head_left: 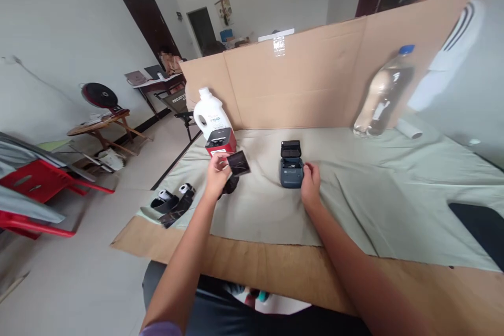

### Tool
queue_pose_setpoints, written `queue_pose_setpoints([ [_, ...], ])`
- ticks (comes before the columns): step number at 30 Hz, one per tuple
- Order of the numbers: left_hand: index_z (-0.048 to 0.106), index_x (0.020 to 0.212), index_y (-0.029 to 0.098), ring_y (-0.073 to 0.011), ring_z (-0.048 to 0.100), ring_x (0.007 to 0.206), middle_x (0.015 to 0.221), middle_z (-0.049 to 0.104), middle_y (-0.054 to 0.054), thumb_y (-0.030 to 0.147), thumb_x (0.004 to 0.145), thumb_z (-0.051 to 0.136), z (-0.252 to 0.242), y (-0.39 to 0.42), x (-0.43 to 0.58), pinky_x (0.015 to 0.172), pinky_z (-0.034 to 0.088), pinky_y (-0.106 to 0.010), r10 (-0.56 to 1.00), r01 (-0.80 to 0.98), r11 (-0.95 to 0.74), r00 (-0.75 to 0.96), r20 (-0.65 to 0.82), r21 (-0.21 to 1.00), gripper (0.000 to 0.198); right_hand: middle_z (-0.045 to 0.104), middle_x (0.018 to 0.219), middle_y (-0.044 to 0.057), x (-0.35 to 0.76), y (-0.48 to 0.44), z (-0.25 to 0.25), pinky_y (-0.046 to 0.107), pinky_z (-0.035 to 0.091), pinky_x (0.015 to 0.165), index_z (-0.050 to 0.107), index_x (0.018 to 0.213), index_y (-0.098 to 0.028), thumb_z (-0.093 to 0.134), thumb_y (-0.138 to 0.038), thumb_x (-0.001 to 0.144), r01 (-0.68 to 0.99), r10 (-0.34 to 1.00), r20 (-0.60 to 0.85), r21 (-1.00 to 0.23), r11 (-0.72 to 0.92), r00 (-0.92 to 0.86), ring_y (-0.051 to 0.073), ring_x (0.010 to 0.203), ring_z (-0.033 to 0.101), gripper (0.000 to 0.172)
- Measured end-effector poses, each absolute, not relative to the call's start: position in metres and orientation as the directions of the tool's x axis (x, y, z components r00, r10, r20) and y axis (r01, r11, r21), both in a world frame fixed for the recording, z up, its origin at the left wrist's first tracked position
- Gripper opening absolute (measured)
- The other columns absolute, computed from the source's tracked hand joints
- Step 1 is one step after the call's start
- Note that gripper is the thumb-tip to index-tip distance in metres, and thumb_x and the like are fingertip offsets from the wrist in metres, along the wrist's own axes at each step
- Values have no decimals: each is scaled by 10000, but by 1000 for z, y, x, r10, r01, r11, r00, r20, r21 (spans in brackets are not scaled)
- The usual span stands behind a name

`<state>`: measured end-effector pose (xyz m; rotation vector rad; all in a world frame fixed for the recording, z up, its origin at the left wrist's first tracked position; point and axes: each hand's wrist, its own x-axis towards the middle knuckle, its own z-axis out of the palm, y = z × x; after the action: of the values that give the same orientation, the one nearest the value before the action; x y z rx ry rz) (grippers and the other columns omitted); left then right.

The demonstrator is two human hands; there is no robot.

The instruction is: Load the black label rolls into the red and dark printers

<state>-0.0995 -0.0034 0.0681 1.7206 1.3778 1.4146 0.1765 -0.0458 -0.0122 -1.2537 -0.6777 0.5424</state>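
Observation:
A small dark label printer [292, 172] sits on the cloth with its lid up. My right hand [311, 181] is closed around the printer's right side. To its left, my left hand [218, 172] pinches the edge of a dark, glossy square sheet [238, 163], raised above the cloth. Beneath that hand lies a dark bundle [231, 184]; I cannot tell whether it joins the sheet. Two black rolls with white cores [165, 201] rest at the table's left, their dark strips partly unwound.
Behind my left hand stand a red and black box [221, 142] and a white jug [210, 110]. A cardboard panel [295, 89] borders the back. At the right are a clear bottle [384, 97], a white tube [409, 128] and a black flat object [478, 226].

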Motion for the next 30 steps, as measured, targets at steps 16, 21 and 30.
queue_pose_setpoints([
  [16, 579, 986, 218, -164, 684, 821, 1001, 707, -52, 413, 644, 831, 0, -20, 18, 714, 530, -262, 935, -260, -140, 284, 214, 955, 468, 769, 911, 30, 209, -17, 83, 356, 517, 745, 765, 974, -209, 646, -220, 768, 430, 855, 89, -835, 344, -511, 240, 823, 691, 238],
  [21, 474, 1343, 205, -110, 620, 578, 759, 647, 19, 526, 846, 652, 2, -32, 25, 532, 485, -216, 965, -251, 97, 262, -29, 963, 617, 745, 1095, 60, 218, -5, 65, 380, 487, 925, 714, 1060, -207, 581, -67, 784, 664, 947, 226, -674, 323, -231, 238, 1005, 667, 337],
  [30, 169, 1578, 188, -122, 625, 524, 662, 634, 60, 323, 821, 719, -9, -49, 40, 442, 463, -182, 895, -61, 18, 446, 11, 998, 946, 698, 1149, 83, 231, 17, 24, 419, 415, 1015, 686, 1158, -209, 562, -69, 832, 846, 967, 243, -498, 192, -77, 275, 1126, 529, 376],
])
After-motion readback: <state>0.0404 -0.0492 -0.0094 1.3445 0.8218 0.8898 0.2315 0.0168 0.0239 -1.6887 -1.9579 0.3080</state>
